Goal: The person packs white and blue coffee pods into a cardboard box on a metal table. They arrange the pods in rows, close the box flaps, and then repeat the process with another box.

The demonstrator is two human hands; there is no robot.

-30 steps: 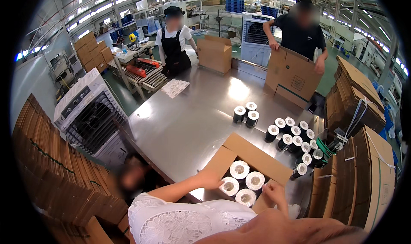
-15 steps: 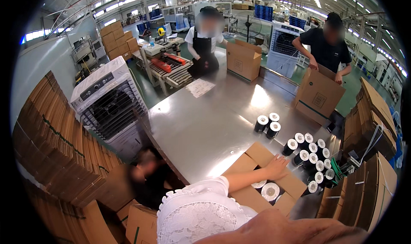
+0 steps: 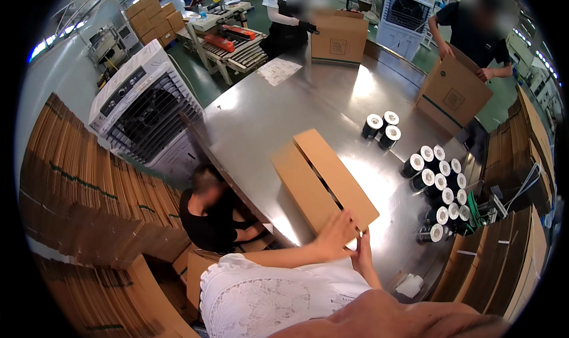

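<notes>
At the table's near edge lies a closed cardboard box, flaps folded down. The left hand lies flat and open on its near end; the right hand touches the near corner just beside it, fingers partly hidden, so how far it is open cannot be told. Black rolls with white tops crowd the right edge, three more farther in. A seated person crouches below the left edge. Far across, two people handle cartons.
</notes>
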